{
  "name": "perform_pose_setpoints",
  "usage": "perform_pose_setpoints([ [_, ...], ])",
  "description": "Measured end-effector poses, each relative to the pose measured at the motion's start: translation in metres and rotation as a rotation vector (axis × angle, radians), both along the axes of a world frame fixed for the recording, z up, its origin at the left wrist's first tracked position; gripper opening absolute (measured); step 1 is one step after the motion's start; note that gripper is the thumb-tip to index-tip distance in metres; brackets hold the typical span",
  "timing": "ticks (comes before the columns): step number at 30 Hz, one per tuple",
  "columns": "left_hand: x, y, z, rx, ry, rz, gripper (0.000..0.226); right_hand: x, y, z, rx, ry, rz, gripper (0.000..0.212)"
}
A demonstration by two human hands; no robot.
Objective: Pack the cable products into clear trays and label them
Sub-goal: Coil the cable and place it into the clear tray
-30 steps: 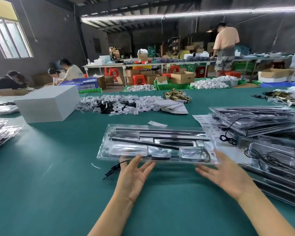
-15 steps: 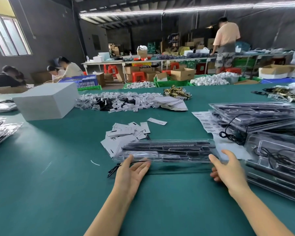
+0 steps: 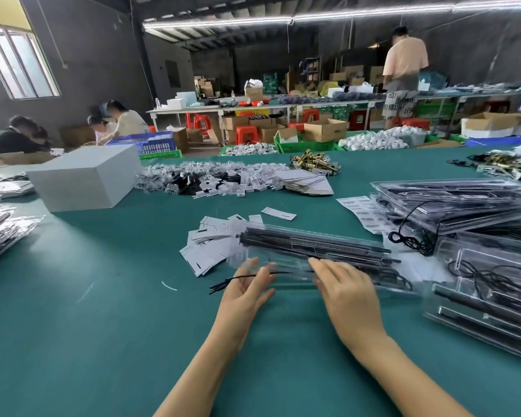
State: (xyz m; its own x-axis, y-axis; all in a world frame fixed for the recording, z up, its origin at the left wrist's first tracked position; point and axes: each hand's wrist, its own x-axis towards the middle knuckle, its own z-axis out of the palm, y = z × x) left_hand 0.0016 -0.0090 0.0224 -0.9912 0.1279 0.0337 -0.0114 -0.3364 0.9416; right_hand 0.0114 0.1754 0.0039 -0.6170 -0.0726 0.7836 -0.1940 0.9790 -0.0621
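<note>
Green table: clear tray just past L hand & R hand, both fingers straight, touching it.

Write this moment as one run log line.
step: closing tray | left hand: open, at clear plastic tray | right hand: open, on tray | labels: none seen on tray

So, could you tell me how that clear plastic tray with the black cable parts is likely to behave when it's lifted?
The clear plastic tray looks thin-walled, so it will probably flex along its length unless supported at both ends. Its glossy surface may slip under flat fingers. The thin black cable trailing from its near edge will likely dangle and could snag.
</note>
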Motion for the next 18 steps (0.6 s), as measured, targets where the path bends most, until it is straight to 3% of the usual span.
perform_pose_setpoints([
  [3,0.002,0.002,0.003,0.118,-0.09,-0.031,0.065,-0.001,0.014,-0.004,-0.088,0.065,-0.039,0.036],
  [5,0.002,0.0,0.007,0.43,-0.251,-0.054,0.06,-0.002,0.016,-0.005,-0.124,0.08,-0.032,0.035],
  [7,0.003,-0.004,0.011,0.754,-0.417,-0.102,0.076,-0.003,0.014,-0.007,-0.137,0.084,-0.021,0.035],
  [10,0.006,-0.01,0.012,1.039,-0.605,-0.134,0.083,-0.002,0.013,-0.006,-0.152,0.095,-0.018,0.038],
  [13,0.006,-0.009,0.012,1.087,-0.689,-0.162,0.082,0.001,0.01,-0.004,-0.166,0.13,-0.003,0.038],
  [18,0.006,-0.01,0.012,1.074,-0.606,-0.213,0.096,0.004,0.011,0.005,-0.249,0.192,0.032,0.029],
])
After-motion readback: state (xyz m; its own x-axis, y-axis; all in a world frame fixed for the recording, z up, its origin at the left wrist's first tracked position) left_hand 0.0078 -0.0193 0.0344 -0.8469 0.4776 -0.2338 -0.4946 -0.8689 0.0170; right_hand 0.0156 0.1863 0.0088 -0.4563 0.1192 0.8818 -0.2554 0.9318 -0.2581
